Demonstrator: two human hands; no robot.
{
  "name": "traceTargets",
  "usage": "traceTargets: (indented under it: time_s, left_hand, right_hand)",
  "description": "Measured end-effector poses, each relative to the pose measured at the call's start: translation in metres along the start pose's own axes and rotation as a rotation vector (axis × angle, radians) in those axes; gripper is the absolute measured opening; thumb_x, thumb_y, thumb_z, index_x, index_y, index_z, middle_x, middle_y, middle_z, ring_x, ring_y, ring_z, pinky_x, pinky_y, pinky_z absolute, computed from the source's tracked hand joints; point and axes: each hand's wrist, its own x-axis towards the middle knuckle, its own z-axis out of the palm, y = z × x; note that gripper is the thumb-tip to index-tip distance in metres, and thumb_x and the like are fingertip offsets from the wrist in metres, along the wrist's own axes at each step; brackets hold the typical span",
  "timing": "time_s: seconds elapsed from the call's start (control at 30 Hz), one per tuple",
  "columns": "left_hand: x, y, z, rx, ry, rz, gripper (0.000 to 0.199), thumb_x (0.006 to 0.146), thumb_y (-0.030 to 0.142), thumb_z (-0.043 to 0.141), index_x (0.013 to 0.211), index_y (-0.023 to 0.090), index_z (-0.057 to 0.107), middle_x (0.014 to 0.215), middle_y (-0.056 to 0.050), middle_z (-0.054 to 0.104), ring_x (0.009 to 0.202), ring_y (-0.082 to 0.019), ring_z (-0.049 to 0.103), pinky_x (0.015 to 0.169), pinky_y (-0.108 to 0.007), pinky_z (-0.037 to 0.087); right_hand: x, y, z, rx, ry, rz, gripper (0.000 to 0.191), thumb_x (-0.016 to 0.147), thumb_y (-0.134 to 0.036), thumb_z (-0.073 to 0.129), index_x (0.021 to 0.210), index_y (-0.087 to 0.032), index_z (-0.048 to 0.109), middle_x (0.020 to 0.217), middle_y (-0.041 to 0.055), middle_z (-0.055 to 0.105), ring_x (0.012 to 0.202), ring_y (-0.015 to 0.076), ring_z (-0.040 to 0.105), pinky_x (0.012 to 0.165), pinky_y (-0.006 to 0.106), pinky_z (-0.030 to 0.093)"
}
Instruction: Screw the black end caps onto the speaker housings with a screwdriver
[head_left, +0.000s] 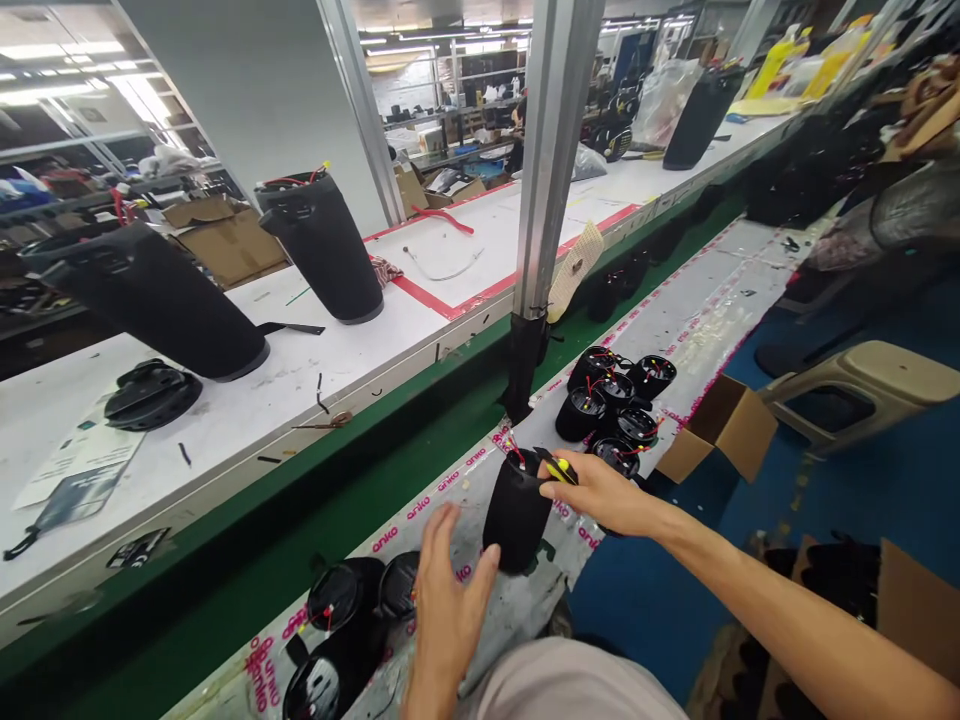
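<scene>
A black fabric-covered cylinder, like a speaker housing (516, 515), stands slightly tilted on the lower bench with thin red and white wires out of its top. My right hand (600, 490) is closed round a yellow-and-black hand tool (561, 468) at the cylinder's upper rim; the tool's working end is too small to make out. My left hand (448, 590) is open, thumb and fingers apart, just left of the cylinder. Whether its thumb touches the side I cannot tell. Left of that hand are several more black cylinders (364, 635), one partly hidden by the fingers.
Beyond the housing stand several wired cylinders (615, 400). An open cardboard box (720, 430) and beige stool (862, 385) are at right. A metal post (551, 150) rises beside the upper white bench (300, 370), which bears large black cylinders (322, 245) and a round black part (154, 393).
</scene>
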Motion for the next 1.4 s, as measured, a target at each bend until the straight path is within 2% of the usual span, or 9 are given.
traceTargets:
  time_s: [0.13, 0.23, 0.33, 0.6, 0.77, 0.93, 1.07, 1.2, 1.4]
  left_hand:
    - [0.010, 0.015, 0.005, -0.419, -0.451, -0.119, 0.101, 0.074, 0.084, 0.066, 0.150, 0.019, 0.056, 0.153, -0.020, 0.061, 0.139, -0.046, 0.058, 0.118, -0.060, 0.045]
    - [-0.003, 0.016, 0.006, -0.788, -0.620, -0.245, 0.100, 0.071, 0.072, 0.076, 0.155, 0.024, 0.051, 0.146, -0.016, 0.068, 0.134, -0.043, 0.063, 0.113, -0.055, 0.049]
    - [-0.024, 0.018, 0.007, -0.952, -0.554, -0.350, 0.084, 0.080, 0.051, 0.077, 0.155, 0.023, 0.052, 0.143, -0.015, 0.071, 0.132, -0.039, 0.065, 0.114, -0.051, 0.047]
    - [-0.052, 0.017, 0.002, -0.968, -0.393, -0.353, 0.075, 0.083, 0.048, 0.074, 0.151, 0.022, 0.058, 0.148, -0.015, 0.067, 0.141, -0.042, 0.058, 0.121, -0.055, 0.041]
    - [-0.058, 0.032, -0.004, -0.895, -0.271, -0.418, 0.079, 0.078, 0.047, 0.081, 0.149, 0.021, 0.058, 0.142, -0.015, 0.071, 0.137, -0.042, 0.061, 0.118, -0.055, 0.044]
    - [-0.064, 0.057, 0.003, -0.537, -0.080, -0.404, 0.101, 0.068, 0.050, 0.092, 0.154, 0.022, 0.049, 0.144, -0.017, 0.069, 0.138, -0.042, 0.060, 0.120, -0.056, 0.041]
    - [-0.070, 0.064, 0.012, -0.157, 0.060, -0.321, 0.104, 0.065, 0.045, 0.092, 0.155, 0.020, 0.046, 0.156, -0.019, 0.058, 0.150, -0.042, 0.047, 0.126, -0.057, 0.031]
    - [-0.068, 0.049, 0.008, -0.461, -0.052, -0.343, 0.099, 0.072, 0.053, 0.086, 0.158, 0.024, 0.044, 0.164, -0.017, 0.050, 0.148, -0.041, 0.049, 0.124, -0.055, 0.036]
    - [-0.061, 0.026, 0.002, -0.959, -0.312, -0.458, 0.088, 0.073, 0.058, 0.084, 0.149, 0.022, 0.059, 0.144, -0.016, 0.070, 0.139, -0.041, 0.060, 0.121, -0.054, 0.041]
  right_hand:
    - [-0.030, -0.025, 0.005, 0.247, -0.227, -0.021, 0.047, 0.087, -0.065, 0.069, 0.102, -0.021, 0.058, 0.074, -0.0047, 0.056, 0.058, 0.0119, 0.053, 0.053, 0.026, 0.046]
    - [-0.040, -0.029, 0.014, 0.482, -0.324, -0.022, 0.049, 0.084, -0.062, 0.076, 0.101, -0.020, 0.059, 0.077, -0.0043, 0.058, 0.057, 0.0098, 0.054, 0.053, 0.024, 0.047]
    - [-0.044, -0.026, 0.023, 0.607, -0.334, -0.017, 0.047, 0.084, -0.058, 0.081, 0.101, -0.019, 0.060, 0.077, -0.0043, 0.059, 0.057, 0.0085, 0.054, 0.052, 0.022, 0.046]
    - [-0.055, -0.041, 0.033, 0.600, -0.322, -0.013, 0.040, 0.087, -0.051, 0.079, 0.105, -0.020, 0.061, 0.075, -0.0057, 0.058, 0.059, 0.0090, 0.051, 0.055, 0.023, 0.043]
    - [-0.066, -0.052, 0.029, 0.243, -0.128, -0.046, 0.035, 0.098, -0.052, 0.065, 0.116, -0.022, 0.061, 0.099, 0.0021, 0.067, 0.086, 0.0180, 0.061, 0.079, 0.032, 0.051]
    - [-0.073, -0.054, 0.028, -0.032, -0.060, -0.117, 0.046, 0.101, -0.058, 0.058, 0.133, -0.025, 0.060, 0.130, 0.0080, 0.065, 0.115, 0.0254, 0.060, 0.100, 0.040, 0.046]
    - [-0.069, -0.048, 0.039, 0.070, -0.156, -0.150, 0.038, 0.096, -0.057, 0.067, 0.111, -0.022, 0.068, 0.108, 0.0040, 0.067, 0.097, 0.0214, 0.059, 0.088, 0.035, 0.047]
    - [-0.061, -0.028, 0.049, 0.504, -0.304, -0.082, 0.041, 0.088, -0.058, 0.076, 0.090, -0.021, 0.059, 0.076, -0.0047, 0.051, 0.066, 0.0118, 0.044, 0.060, 0.026, 0.038]
    - [-0.053, -0.007, 0.053, 0.699, -0.402, -0.063, 0.053, 0.080, -0.067, 0.080, 0.088, -0.021, 0.055, 0.086, -0.0030, 0.053, 0.060, 0.0087, 0.045, 0.052, 0.025, 0.038]
